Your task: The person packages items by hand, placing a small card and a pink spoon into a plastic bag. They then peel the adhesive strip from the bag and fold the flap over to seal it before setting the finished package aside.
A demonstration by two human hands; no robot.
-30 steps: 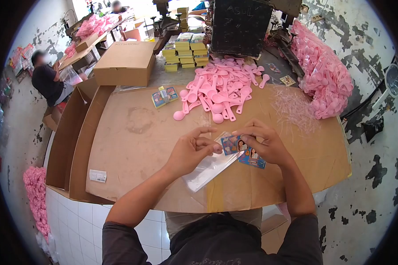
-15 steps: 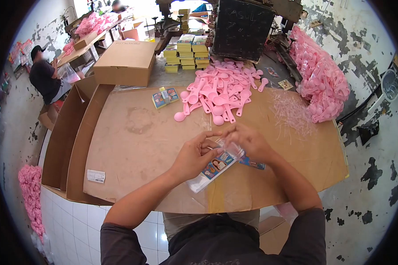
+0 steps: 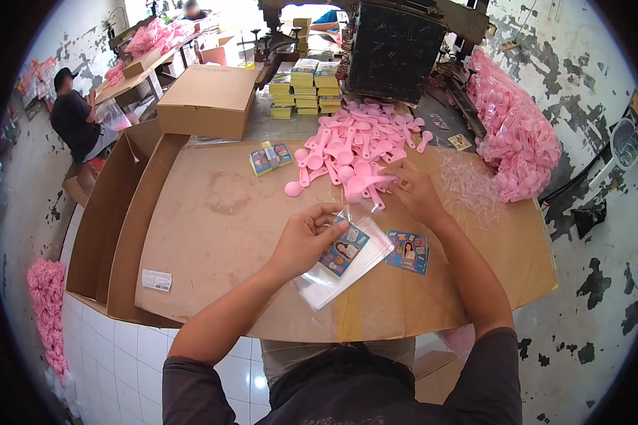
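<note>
My left hand (image 3: 306, 239) pinches a clear plastic bag with a blue printed card (image 3: 344, 253) showing inside it. Beneath that lies a stack of clear plastic bags (image 3: 337, 292) on the cardboard. My right hand (image 3: 415, 190) grips a pink spoon (image 3: 365, 185) by its handle end, at the front of the spoon pile (image 3: 358, 142). More printed cards (image 3: 408, 252) lie to the right of the bags. A banded bundle of cards (image 3: 270, 159) rests left of the pile.
A closed carton (image 3: 207, 103) and stacks of yellow-edged cards (image 3: 305, 86) stand behind the cardboard top (image 3: 198, 241). A black machine block (image 3: 390, 49) rises at the back. Bagged pink spoons (image 3: 517, 134) and plastic scraps (image 3: 471, 185) lie right. A person (image 3: 78, 117) sits far left.
My right hand has left the bag opening, moved up and away to the spoon pile, and taken hold of a pink spoon. The left hand still holds the bag with the card.
</note>
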